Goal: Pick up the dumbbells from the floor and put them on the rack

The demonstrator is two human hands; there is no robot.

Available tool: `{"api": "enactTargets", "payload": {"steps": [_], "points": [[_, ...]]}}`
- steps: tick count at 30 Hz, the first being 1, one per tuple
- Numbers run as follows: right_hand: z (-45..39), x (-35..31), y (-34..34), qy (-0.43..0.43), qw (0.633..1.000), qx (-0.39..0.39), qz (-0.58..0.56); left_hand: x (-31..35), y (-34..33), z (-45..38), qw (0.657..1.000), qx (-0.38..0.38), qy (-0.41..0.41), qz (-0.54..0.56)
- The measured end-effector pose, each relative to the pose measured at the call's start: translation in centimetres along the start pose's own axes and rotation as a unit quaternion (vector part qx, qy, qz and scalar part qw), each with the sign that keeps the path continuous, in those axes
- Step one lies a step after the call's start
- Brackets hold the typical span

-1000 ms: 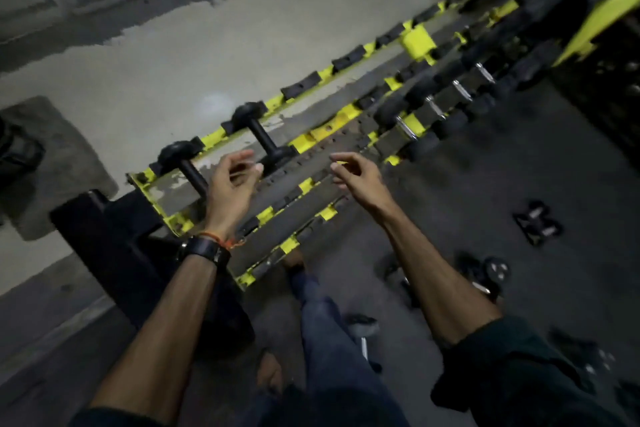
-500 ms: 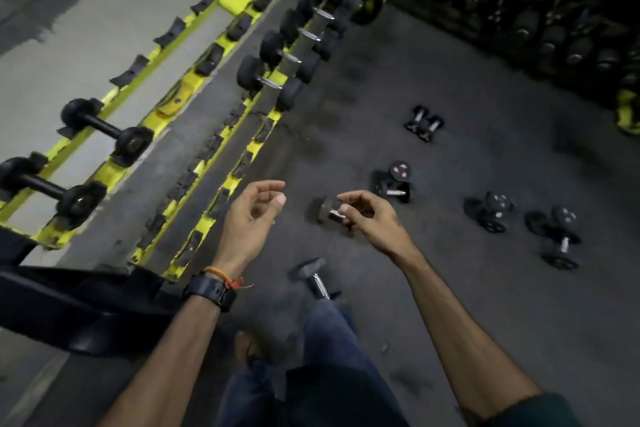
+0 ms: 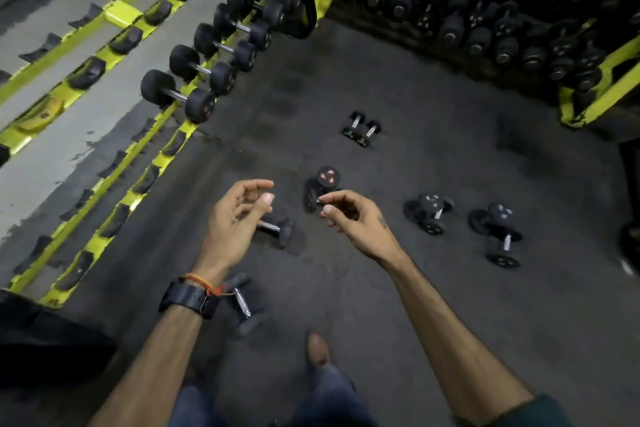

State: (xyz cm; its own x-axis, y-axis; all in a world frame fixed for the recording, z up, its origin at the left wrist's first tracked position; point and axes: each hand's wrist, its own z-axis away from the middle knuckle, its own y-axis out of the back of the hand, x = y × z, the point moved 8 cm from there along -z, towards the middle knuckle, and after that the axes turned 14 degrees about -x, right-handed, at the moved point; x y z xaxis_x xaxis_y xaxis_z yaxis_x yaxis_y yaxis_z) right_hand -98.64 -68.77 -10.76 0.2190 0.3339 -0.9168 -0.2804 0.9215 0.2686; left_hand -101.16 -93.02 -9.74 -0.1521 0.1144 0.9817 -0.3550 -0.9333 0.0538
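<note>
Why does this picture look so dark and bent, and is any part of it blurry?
Head view: dim light, so the black dumbbells on the far rack merge into shadow; the wide lens bows the yellow rack rails; motion smears the dumbbell by the left wrist and the frame edges, while both hands, left and right, look fairly sharp.

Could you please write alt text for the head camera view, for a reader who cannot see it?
Both hands, left and right, hang empty with loosely curled fingers above small dumbbells scattered on a dark gym floor. A yellow rack on the left holds larger dumbbells and has vacant cradles.
</note>
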Motion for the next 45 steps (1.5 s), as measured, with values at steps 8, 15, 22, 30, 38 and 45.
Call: {"api": "enactTargets", "payload": {"steps": [8,15,22,30,38,45], "points": [[3.7,3.1,10.6,0.008,0.999,-0.003,-0.052,2.6,-11.5,-2.5,1.000,-0.008,0.006,0.009],[-0.2,4.9,17.1,-0.007,0.997,0.015,-0.077,4.2,-14.6,-9.9,1.000,-0.022,-0.015,-0.008],[-4.1,5.5,27.9,-0.009,0.995,0.052,-0.082,7.1,-21.6,-20.8,0.997,-0.070,-0.016,-0.011],[-14.8,12.5,45.3,-0.035,0.995,0.065,-0.069,5.6,-30.5,-41.1,0.995,-0.093,0.012,-0.034],[-33.2,18.0,59.7,-0.081,0.994,-0.027,-0.062,4.2,-36.4,-59.8,0.995,-0.037,0.089,-0.007],[-48.7,23.5,65.7,-0.141,0.986,-0.056,-0.066,0.4,-36.1,-74.7,0.992,-0.006,0.128,-0.013]]}}
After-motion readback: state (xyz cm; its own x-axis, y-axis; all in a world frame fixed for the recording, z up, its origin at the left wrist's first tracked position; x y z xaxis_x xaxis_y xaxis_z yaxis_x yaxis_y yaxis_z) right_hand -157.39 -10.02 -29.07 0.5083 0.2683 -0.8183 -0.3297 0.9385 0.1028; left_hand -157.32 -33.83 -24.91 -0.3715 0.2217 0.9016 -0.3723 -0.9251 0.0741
